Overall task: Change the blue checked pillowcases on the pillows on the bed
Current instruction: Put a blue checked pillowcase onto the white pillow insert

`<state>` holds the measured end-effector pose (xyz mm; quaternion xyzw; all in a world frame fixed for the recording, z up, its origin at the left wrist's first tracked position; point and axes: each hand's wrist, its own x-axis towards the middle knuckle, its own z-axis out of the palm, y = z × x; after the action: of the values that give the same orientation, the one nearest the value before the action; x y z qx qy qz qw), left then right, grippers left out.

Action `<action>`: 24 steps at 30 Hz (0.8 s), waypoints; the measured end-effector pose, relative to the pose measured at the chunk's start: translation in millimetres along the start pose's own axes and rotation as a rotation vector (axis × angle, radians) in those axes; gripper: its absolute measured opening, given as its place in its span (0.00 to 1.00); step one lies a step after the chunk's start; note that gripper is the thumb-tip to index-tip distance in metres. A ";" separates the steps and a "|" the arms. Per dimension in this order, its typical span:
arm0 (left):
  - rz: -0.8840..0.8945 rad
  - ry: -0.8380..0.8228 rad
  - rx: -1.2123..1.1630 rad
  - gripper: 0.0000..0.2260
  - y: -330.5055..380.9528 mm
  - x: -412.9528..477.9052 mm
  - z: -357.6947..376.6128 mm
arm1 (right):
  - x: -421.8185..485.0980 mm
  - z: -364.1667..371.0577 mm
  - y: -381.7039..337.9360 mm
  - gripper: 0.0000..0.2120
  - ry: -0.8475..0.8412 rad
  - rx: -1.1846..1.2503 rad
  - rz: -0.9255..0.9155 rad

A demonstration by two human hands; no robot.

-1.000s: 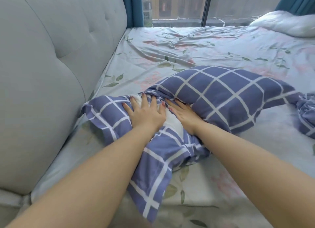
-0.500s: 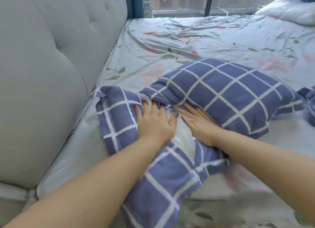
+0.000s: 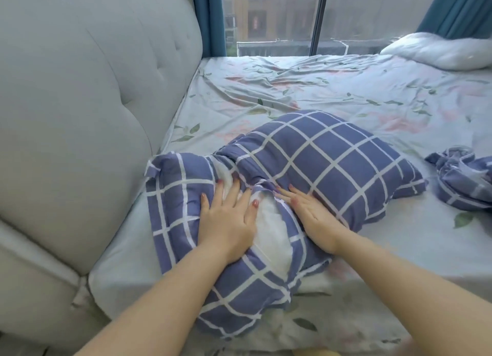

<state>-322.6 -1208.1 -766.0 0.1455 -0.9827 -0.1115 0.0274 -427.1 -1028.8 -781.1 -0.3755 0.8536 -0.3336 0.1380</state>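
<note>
A pillow in a blue checked pillowcase (image 3: 332, 163) lies on the bed in front of me, its open end toward me. The white pillow (image 3: 271, 222) shows through the opening between my hands. My left hand (image 3: 226, 219) lies flat with fingers spread on the left flap of the case and on the white pillow. My right hand (image 3: 311, 211) rests with straight fingers on the case's right edge, fingertips at the bunched opening. A second blue checked pillowcase (image 3: 463, 179) lies crumpled at the right.
The bed wears a pale floral sheet (image 3: 319, 89). A grey padded headboard (image 3: 80, 102) rises on the left. A bare white pillow (image 3: 439, 51) sits at the far right corner by the window and teal curtains.
The opening of the case has widened, showing more white pillow between my hands. My hands stay flat on it, slightly farther apart, and the view has drawn closer.
</note>
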 end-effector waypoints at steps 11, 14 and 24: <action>-0.290 0.360 -0.215 0.23 -60.7 20.9 -45.6 | -59.1 -36.4 -32.8 0.29 0.293 0.526 0.633; -0.348 0.235 -0.071 0.28 -71.2 36.5 -39.8 | -33.2 -21.0 -18.0 0.39 0.452 0.804 0.717; -0.247 0.420 -0.084 0.30 -55.9 22.6 -44.9 | 11.1 -2.2 -71.1 0.35 0.699 0.945 0.131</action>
<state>-324.7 -1276.4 -734.5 0.2832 -0.9247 -0.1218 0.2234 -396.7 -1071.2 -731.5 -0.0876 0.6289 -0.7723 0.0209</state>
